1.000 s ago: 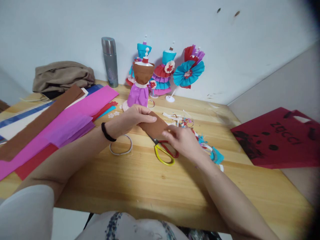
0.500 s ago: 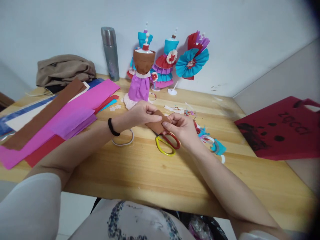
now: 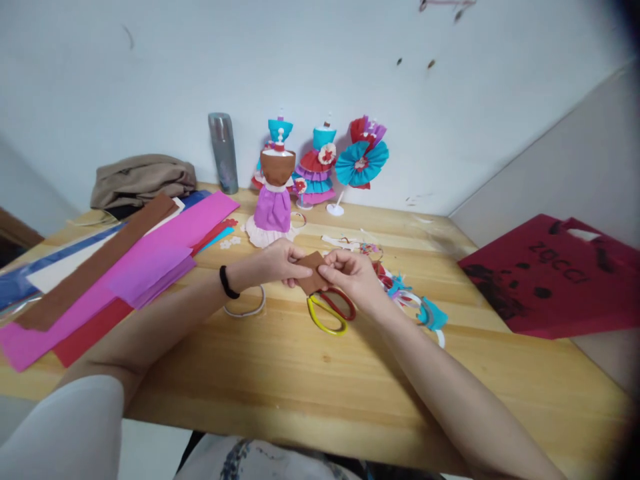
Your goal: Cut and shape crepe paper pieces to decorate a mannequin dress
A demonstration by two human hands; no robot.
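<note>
Between both hands is a small brown piece of crepe paper (image 3: 311, 275), seemingly folded. My left hand (image 3: 280, 261) pinches its left side, thumb on top. The right side is pinched by my right hand (image 3: 353, 273) between thumb and fingers. Just below the paper lie scissors (image 3: 327, 325) with one yellow and one red handle loop; their blades are hidden. Behind my left hand stands a small dress form (image 3: 274, 207) in a brown top, purple skirt and pale pink hem. A white ring-like band (image 3: 246, 315) rests near my left wrist.
Coloured crepe paper sheets (image 3: 125, 267) are stacked at left, by a brown cloth (image 3: 145, 179). A thermos (image 3: 223, 153) and more dressed forms (image 3: 317, 167) stand along the wall. Paper scraps (image 3: 433, 313) lie right of my hands; a red bag (image 3: 545, 280) leans at far right.
The view has tilted upward, so things appear lower in the picture. The brown paper has turned slightly between my fingers; both hands keep hold of it.
</note>
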